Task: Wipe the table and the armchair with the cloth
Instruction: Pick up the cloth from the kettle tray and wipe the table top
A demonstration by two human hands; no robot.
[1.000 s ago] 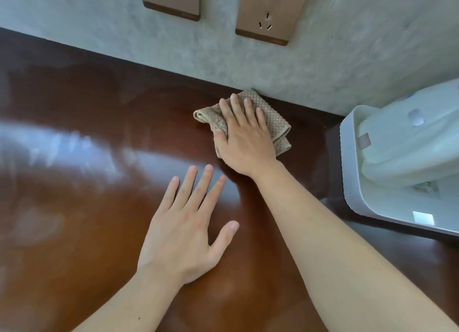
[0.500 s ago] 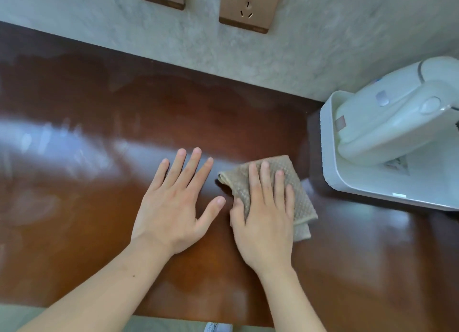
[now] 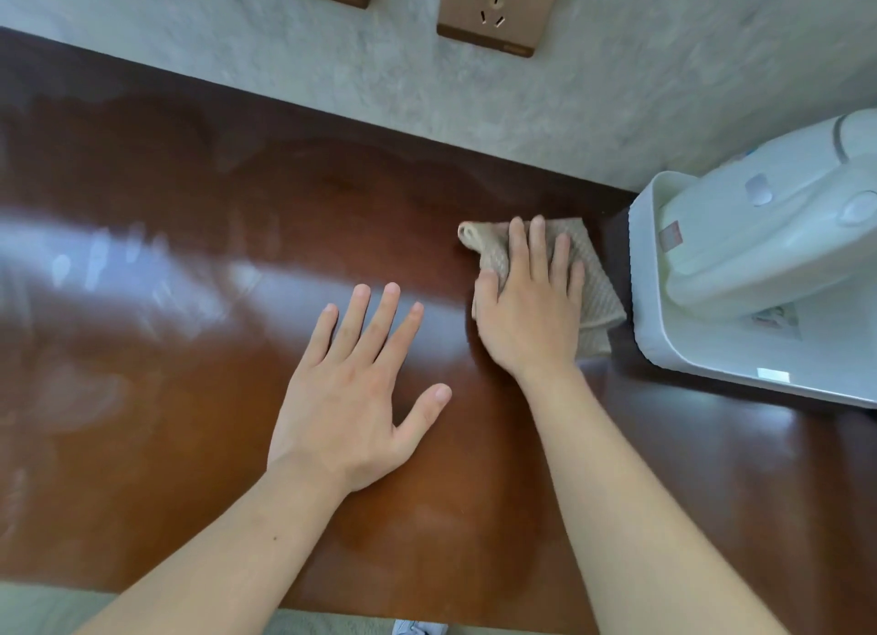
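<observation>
- I see the right hand pressing flat, fingers spread, on the folded beige waffle-weave cloth, gripping nothing.
- The cloth lies on the glossy brown wooden table, just beside the white plastic appliance.
- The left hand rests flat and spread on the table.

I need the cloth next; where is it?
The cloth lies on the table under the right hand, beside the white appliance.

Dark reddish-brown wooden bench: glossy, smooth, reflective. Beige cloth: woven, waffle-textured, matt. Grey wall: rough, matt. White plastic appliance: smooth, satin.
</observation>
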